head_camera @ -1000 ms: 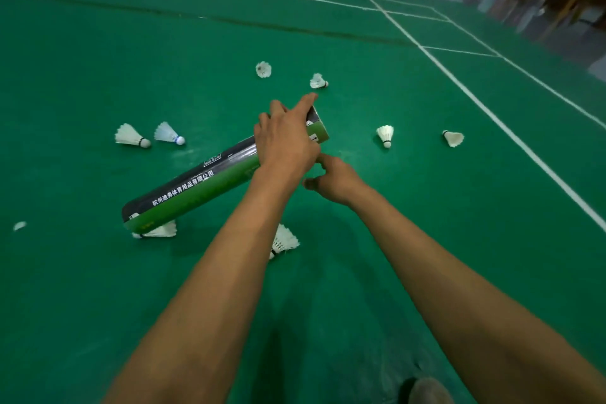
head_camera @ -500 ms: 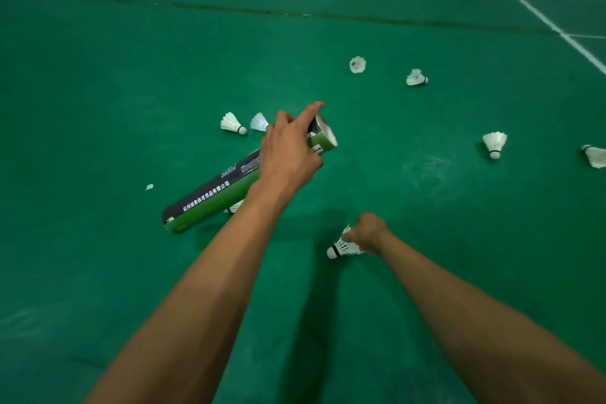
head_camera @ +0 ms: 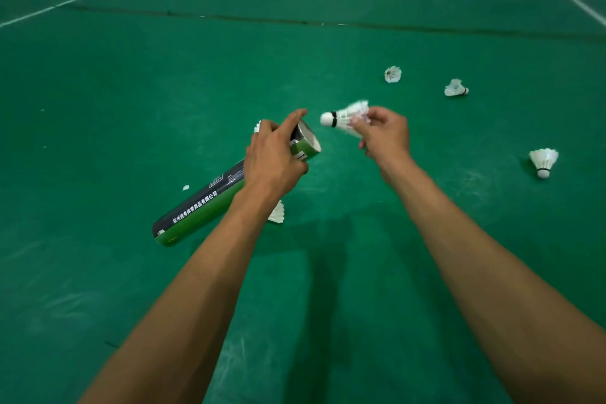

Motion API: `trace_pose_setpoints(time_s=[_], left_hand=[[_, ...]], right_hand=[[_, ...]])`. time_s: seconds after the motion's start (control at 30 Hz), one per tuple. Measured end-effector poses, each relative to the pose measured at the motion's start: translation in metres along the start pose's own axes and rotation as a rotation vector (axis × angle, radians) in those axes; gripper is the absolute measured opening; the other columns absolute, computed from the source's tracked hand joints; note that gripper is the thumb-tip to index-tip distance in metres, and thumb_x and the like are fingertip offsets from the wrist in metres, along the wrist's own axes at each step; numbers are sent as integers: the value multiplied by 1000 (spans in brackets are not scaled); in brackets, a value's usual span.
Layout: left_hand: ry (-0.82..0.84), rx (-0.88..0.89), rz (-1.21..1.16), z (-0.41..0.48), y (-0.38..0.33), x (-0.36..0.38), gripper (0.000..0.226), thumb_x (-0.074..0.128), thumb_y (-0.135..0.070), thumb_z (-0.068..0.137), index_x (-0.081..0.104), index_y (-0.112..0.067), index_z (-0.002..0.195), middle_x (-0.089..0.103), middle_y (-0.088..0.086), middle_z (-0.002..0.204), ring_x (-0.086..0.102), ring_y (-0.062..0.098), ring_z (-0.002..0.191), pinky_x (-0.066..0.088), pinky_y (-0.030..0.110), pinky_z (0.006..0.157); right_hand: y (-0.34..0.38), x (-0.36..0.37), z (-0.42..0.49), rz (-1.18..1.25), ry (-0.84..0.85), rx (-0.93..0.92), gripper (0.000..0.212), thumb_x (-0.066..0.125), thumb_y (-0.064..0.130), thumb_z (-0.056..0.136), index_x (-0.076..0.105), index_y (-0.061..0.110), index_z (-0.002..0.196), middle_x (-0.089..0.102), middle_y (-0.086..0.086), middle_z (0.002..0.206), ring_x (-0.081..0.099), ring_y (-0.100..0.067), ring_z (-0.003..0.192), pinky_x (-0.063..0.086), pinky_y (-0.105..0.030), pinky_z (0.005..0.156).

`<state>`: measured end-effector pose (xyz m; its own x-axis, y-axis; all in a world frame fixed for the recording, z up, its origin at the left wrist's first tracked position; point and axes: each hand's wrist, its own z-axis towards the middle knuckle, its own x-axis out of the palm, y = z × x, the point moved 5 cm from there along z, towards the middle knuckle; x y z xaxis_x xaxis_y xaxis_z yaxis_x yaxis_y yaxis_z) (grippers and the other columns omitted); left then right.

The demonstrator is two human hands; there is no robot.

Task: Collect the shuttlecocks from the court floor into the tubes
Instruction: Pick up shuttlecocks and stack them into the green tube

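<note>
Green court floor (head_camera: 131,92), white lines. Black-and-green tube (head_camera: 200,207) tilted, open mouth up-right; left hand (head_camera: 275,157) curled round its upper end. Right hand (head_camera: 383,134) pinches held shuttlecock (head_camera: 341,116) by the feathers, cork just beside the mouth. Loose shuttlecocks (head_camera: 543,161) lie at right.

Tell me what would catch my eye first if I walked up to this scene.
The right-hand grip pinches a white shuttlecock by its feathers at mid-frame, cork aimed at the open mouth of a green-and-black tube, which the left-hand grip holds at a slant. More loose shuttlecocks dot the green court floor to the right.
</note>
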<state>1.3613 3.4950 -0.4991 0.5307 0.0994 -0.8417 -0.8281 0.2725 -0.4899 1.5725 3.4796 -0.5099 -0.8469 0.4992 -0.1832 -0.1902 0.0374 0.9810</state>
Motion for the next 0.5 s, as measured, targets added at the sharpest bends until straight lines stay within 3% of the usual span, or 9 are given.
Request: trace_pose_setpoints(time_s=[0.13,0.23,0.33,0.43,0.5], left_hand=[[-31,-33,-37,2,12,-6,93,81,-21,70,39,-50,148,48,3,112,58,30,102,53,46,89],[-41,-24,-58,5,13,-11,93,81,-22,70,39,-48,149,49,4,111,59,31,103,53,45,90],[-41,0,-77,5,13,-14,90,78,-19,73,40,-46,149,48,4,110,58,32,104,53,46,90],[-41,12,-57,3,17,-16,90,78,-19,74,39,-44,151,49,5,111,59,33,104,53,47,90],[-48,2,-54,5,24,-20,92,80,-22,72,38,-45,151,49,5,112,59,32,105,53,47,90]], right_hand=[[54,20,-9,-36,237,-186,7,73,7,91,69,11,96,69,-5,82,48,2,39,38,-19,39],[50,54,-25,-225,460,-229,6,67,17,97,70,19,92,70,-7,82,51,-9,36,41,-23,41],[43,78,-44,-198,610,-113,39,47,42,106,70,11,105,68,-4,92,59,-24,41,46,-29,46],[41,83,-48,-148,631,34,60,28,59,105,61,13,125,55,14,126,62,-30,48,50,-28,46],[46,81,-41,-148,529,-72,61,30,56,107,70,9,104,68,6,126,61,-26,43,47,-27,43]])
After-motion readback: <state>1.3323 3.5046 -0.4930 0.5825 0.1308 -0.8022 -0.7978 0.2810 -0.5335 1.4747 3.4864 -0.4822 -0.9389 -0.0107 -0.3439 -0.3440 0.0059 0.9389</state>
